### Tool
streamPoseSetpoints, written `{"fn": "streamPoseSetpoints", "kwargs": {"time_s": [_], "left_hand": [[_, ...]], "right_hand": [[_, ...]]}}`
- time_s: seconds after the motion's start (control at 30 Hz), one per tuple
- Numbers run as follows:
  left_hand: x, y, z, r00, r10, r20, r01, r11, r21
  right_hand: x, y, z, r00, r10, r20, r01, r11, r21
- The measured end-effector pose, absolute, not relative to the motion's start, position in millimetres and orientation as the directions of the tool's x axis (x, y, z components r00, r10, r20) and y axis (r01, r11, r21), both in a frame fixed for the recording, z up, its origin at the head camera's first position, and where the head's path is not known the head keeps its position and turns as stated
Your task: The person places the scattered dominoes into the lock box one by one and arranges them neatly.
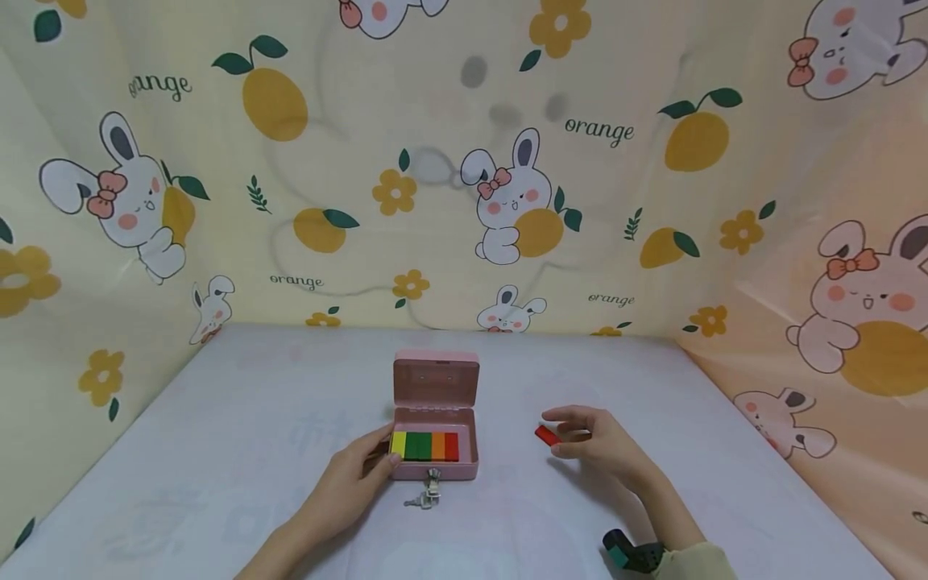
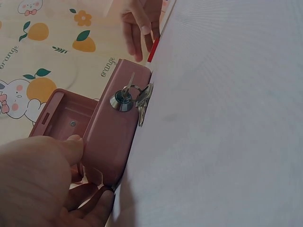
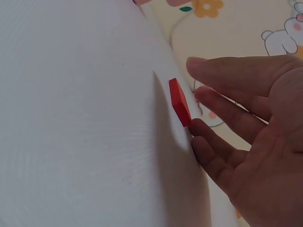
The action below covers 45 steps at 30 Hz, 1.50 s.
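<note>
A pink metal cash box (image 1: pixel 471 467) stands on the table with its lid (image 1: pixel 435 383) raised. Inside, several coloured blocks (image 1: pixel 419 446) lie in a row: yellow, green, orange and red. My left hand (image 1: pixel 355 475) grips the box's left side, the thumb at the front corner; in the left wrist view the thumb and fingers (image 2: pixel 99 205) close round its end. To the right, a red block (image 1: pixel 546 436) lies on the table. My right hand (image 1: pixel 598 439) is beside it, fingers spread apart; in the right wrist view the block (image 3: pixel 180 102) is near the fingertips, not pinched.
A lock with keys (image 1: pixel 428 495) hangs from the box's front. The white table (image 1: pixel 239 451) runs back to a patterned curtain (image 1: pixel 348 145) with rabbits and oranges. On the right wrist sits a dark strapped device (image 1: pixel 631 554).
</note>
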State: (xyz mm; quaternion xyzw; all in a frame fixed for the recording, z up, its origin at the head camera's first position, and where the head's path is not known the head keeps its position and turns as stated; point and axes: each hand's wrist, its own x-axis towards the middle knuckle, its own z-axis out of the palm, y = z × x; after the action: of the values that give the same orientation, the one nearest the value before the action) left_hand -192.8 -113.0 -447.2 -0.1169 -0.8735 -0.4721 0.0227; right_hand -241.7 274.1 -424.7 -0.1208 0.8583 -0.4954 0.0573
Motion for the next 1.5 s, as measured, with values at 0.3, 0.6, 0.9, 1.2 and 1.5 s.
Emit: {"fn": "streamPoseSetpoints", "kwargs": {"time_s": [0.3,0.6,0.9,1.2,1.5], "left_hand": [[-192.1,-112.2,-445.3,-0.969,0.179,0.167,0.238,0.529,0.814],[-192.2,-113.3,-446.4,-0.971,0.178,0.157,0.229,0.530,0.817],[-191.8,-114.3,-445.1,-0.969,0.189,0.160,0.237,0.522,0.819],[-190.5,-114.2,-443.1,-0.967,0.195,0.164,0.243,0.517,0.821],[-191.0,-113.7,-444.4,-0.968,0.188,0.165,0.241,0.530,0.813]], "right_hand": [[-242.6,272.4,-426.2,-0.963,-0.270,0.002,-0.143,0.504,-0.852],[-241.7,268.7,-425.1,-0.964,-0.264,-0.016,-0.123,0.501,-0.857],[-241.5,267.8,-426.2,-0.966,-0.259,-0.015,-0.127,0.523,-0.843],[-240.0,266.4,-427.0,-0.961,-0.277,0.000,-0.152,0.524,-0.838],[-240.8,264.5,-428.1,-0.967,-0.255,0.004,-0.142,0.526,-0.838]]}}
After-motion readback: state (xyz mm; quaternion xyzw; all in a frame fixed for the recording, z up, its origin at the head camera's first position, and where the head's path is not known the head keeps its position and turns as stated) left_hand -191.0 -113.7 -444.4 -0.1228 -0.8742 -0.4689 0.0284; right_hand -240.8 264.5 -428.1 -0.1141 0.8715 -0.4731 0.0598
